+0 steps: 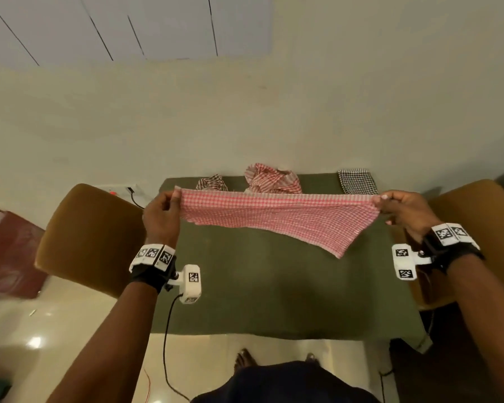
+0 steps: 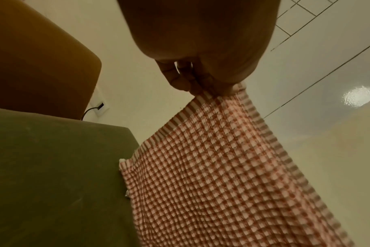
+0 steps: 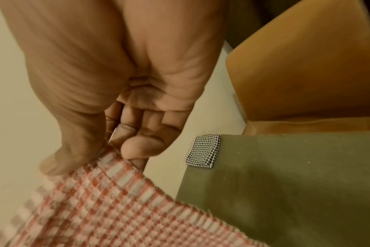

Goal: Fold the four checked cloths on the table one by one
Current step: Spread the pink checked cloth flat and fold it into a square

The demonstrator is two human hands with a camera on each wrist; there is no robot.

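Green cloth covers the table (image 1: 274,301), which stands against a pale wall, with a brown chair (image 1: 90,237) at its left side and another (image 1: 474,228) at its right. Nearest the camera, the person's dark clothing and feet are seen at the table's near edge, and both forearms carry wrist bands with black-and-white markers. A red checked cloth (image 1: 277,219) is held up in the air above the table's middle, stretched wide between the two hands. Its top edge runs nearly straight from hand to hand; below that edge it hangs unevenly, with one corner drooping lowest toward the right. The left hand (image 1: 160,216) is closed on the cloth's left top corner, which is pinched between thumb and fingers; in the left wrist view the fingers (image 2: 180,78) are seen gathered on the striped border. The right hand (image 1: 405,210) is closed on the right top corner in the same manner; in the right wrist view the thumb (image 3: 72,150) is pressed against the cloth's edge and the other fingers are curled behind it. Farther off, along the table's far edge, three more cloths are recorded: a dark red checked one (image 1: 211,183), crumpled, at the left; a light red checked one (image 1: 271,178), crumpled, in the middle; and a black checked one (image 1: 357,181), folded into a square, at the far right corner.
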